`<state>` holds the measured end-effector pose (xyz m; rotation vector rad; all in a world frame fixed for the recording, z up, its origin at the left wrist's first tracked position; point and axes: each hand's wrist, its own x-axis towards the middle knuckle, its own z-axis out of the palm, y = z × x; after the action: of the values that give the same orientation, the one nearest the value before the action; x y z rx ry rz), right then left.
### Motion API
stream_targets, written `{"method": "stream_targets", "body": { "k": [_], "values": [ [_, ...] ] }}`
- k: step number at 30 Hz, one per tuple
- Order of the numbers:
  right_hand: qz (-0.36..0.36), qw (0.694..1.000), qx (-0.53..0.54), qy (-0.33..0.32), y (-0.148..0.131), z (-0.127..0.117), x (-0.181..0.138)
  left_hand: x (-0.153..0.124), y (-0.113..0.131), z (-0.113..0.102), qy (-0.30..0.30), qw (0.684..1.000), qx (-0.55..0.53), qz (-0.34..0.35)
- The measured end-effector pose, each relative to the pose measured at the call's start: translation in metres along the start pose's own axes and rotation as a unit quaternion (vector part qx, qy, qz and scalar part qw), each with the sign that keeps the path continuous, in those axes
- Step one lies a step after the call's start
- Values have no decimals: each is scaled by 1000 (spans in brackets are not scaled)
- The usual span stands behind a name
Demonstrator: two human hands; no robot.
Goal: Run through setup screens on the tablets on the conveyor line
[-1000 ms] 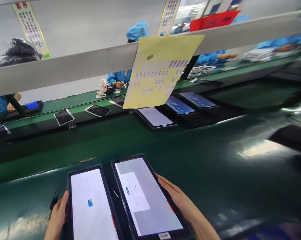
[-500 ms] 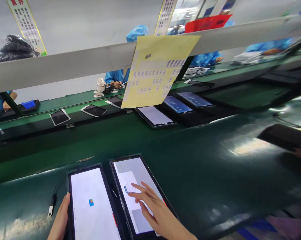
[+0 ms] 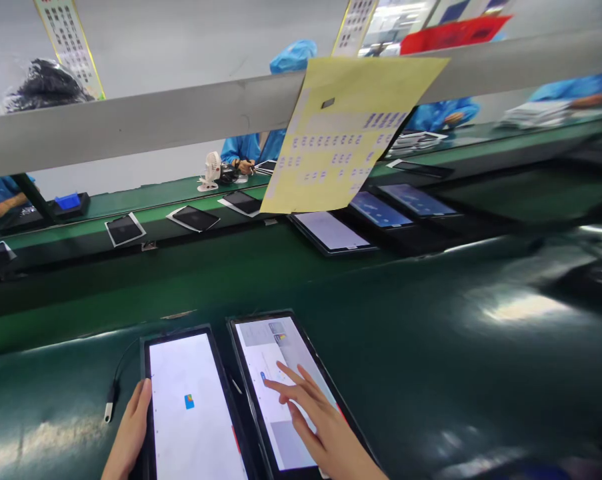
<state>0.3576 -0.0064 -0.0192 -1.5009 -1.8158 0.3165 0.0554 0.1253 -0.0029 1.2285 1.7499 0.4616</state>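
Note:
Two tablets lie side by side on the dark green bench. The left tablet (image 3: pixel 195 363) shows a white screen with a small coloured icon in the middle. My left hand (image 3: pixel 132 425) grips its left edge, thumb along the side; the other fingers are mostly hidden. On the right tablet (image 3: pixel 258 340) a pop-up box with a small blue button is displayed. My right hand (image 3: pixel 323 427) is over that screen with fingers spread, its index fingertip at the blue button. A short black cable with a silver plug (image 3: pixel 109 408) rests left of my left hand.
A yellow printed sheet (image 3: pixel 351 147) hangs from the grey rail (image 3: pixel 171 117). Behind it lie a white-screened tablet (image 3: pixel 333 232) and blue-screened tablets (image 3: pixel 381 209). Several dark tablets (image 3: pixel 195 218) line the far ledge, near a small white fan (image 3: pixel 211 170). People in blue work across the bench.
The picture on the right tablet has changed, with small image tiles now near its top. My hands keep their places on the tablets. The view has shifted, and a dark object at right has moved.

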Motion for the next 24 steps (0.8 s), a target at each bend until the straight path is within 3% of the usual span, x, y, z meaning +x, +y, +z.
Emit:
{"method": "stream_targets", "body": {
  "k": [15, 24],
  "values": [
    [16, 1000, -12, -22, 10, 10, -1, 3, -2, -1, 8, 1000, 11, 5],
    [8, 1000, -19, 5, 10, 13, 1, 4, -4, -2, 17, 999, 23, 25]
  ]
}}
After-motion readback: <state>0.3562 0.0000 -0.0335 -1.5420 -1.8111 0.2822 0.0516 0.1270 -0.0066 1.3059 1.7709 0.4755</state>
